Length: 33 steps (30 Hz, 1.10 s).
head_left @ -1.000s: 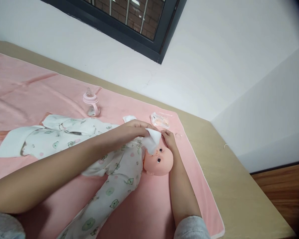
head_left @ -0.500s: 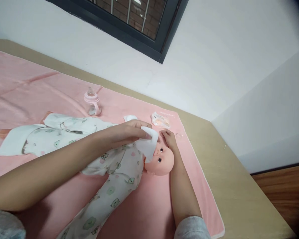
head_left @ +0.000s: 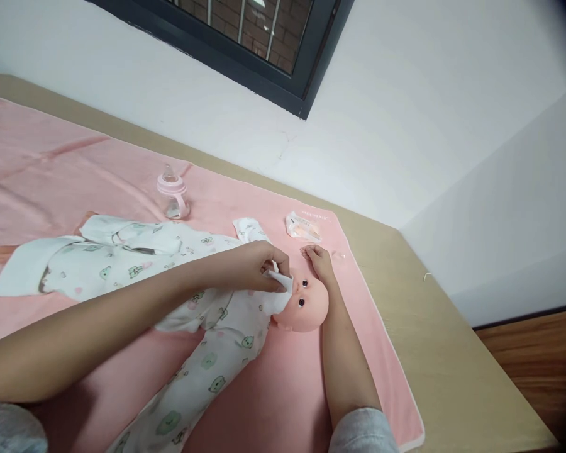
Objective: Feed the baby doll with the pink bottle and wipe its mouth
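A baby doll [head_left: 306, 305] in a white printed romper [head_left: 170, 251] lies on its back on a pink blanket [head_left: 283, 390]. My left hand [head_left: 252, 267] pinches a white wipe [head_left: 278, 292] and presses it against the lower part of the doll's face. My right hand [head_left: 318, 261] rests on the top of the doll's head, with its fingers curled around it and holding nothing else.
A pink baby bottle [head_left: 172, 196] stands upright on the blanket behind the doll. A small clear packet [head_left: 303, 226] lies near the blanket's far corner. The blanket covers a tan table [head_left: 453, 352] set against a white wall below a dark window frame [head_left: 306, 82].
My left hand has drawn the wipe down from the doll's forehead to its mouth and chin, uncovering the eyes. My right hand has stayed on the head.
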{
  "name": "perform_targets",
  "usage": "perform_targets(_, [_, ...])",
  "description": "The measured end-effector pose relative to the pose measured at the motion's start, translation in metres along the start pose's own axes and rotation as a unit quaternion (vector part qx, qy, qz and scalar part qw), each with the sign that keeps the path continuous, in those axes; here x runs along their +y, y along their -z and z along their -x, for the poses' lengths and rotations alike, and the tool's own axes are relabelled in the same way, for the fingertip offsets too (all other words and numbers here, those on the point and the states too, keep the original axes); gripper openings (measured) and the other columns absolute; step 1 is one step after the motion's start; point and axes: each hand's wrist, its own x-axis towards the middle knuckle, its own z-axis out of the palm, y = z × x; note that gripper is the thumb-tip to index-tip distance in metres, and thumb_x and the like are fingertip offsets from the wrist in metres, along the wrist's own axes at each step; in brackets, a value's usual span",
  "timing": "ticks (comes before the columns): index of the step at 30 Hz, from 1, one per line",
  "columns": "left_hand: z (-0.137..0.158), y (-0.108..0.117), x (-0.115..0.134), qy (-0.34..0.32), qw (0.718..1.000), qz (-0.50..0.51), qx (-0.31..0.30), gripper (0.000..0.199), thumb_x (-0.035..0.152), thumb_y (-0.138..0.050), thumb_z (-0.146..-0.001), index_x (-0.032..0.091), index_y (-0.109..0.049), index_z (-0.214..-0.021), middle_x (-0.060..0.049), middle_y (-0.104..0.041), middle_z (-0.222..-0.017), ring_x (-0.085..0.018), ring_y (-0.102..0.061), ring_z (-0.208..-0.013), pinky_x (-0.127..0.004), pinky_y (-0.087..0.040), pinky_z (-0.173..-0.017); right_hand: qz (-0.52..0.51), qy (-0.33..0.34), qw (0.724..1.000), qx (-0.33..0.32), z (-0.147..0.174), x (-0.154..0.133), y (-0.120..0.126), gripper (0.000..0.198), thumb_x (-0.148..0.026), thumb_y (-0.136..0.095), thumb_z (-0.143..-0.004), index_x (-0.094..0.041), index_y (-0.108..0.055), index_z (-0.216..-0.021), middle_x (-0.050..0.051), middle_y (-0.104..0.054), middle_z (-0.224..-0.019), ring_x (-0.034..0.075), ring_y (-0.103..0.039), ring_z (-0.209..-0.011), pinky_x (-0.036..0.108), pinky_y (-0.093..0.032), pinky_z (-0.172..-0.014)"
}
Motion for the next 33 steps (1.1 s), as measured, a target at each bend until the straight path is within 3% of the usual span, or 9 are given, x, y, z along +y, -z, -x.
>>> perform_targets(9, [0.001, -0.009, 0.005, -0.053, 0.992, -0.105, 0.049, 0.007, 0.015, -0.064, -0.079, 0.019, -0.070, -0.081, 0.003, -0.070, -0.087, -0.013, -0.064, -0.079, -0.021, -0.042, -0.070, 0.007, 0.008, 1.000, 0.001, 0.000, 0.000, 0.000, 0.024, -0.043, -0.061, -0.074, -0.020, -0.067, -0.076, 0.004, -0.070, -0.084, 0.017, -0.062, -0.080, 0.033, -0.049, -0.084])
perform_targets(15, [0.002, -0.012, 0.002, -0.052, 0.989, -0.128, 0.051, 0.011, 0.016, -0.063, -0.080, 0.021, -0.073, -0.082, 0.002, -0.070, -0.086, -0.014, -0.063, -0.077, -0.022, -0.041, -0.067, 0.001, 0.003, 1.000, 0.001, 0.000, -0.001, -0.001, 0.024, -0.043, -0.062, -0.072, -0.020, -0.068, -0.076, 0.004, -0.071, -0.085, 0.018, -0.063, -0.081, 0.034, -0.050, -0.085])
perform_targets(22, [0.000, -0.013, 0.004, -0.068, 0.984, -0.158, 0.038, 0.015, 0.009, -0.058, -0.074, 0.018, -0.069, -0.068, 0.001, -0.066, -0.080, -0.013, -0.059, -0.069, -0.023, -0.037, -0.062, -0.003, 0.001, 1.000, 0.000, -0.002, 0.002, 0.000, 0.027, -0.046, -0.062, -0.071, -0.020, -0.068, -0.076, 0.005, -0.072, -0.086, 0.018, -0.064, -0.082, 0.035, -0.051, -0.086])
perform_targets(28, [0.002, -0.011, 0.002, -0.062, 0.985, -0.154, 0.051, 0.022, 0.011, -0.058, -0.078, 0.021, -0.076, -0.083, 0.002, -0.070, -0.090, -0.014, -0.063, -0.079, -0.023, -0.041, -0.069, -0.002, 0.006, 1.000, -0.001, -0.001, 0.000, 0.000, 0.025, -0.044, -0.062, -0.071, -0.020, -0.067, -0.076, 0.005, -0.071, -0.086, 0.019, -0.064, -0.081, 0.036, -0.050, -0.086])
perform_targets(33, [0.001, -0.009, -0.001, -0.061, 0.984, -0.159, 0.050, 0.024, 0.009, -0.058, -0.077, 0.022, -0.077, -0.085, 0.002, -0.071, -0.091, -0.016, -0.065, -0.082, -0.025, -0.042, -0.072, 0.005, 0.005, 1.000, 0.000, 0.000, 0.000, 0.000, 0.025, -0.044, -0.061, -0.072, -0.020, -0.067, -0.076, 0.004, -0.071, -0.083, 0.018, -0.062, -0.079, 0.034, -0.050, -0.084])
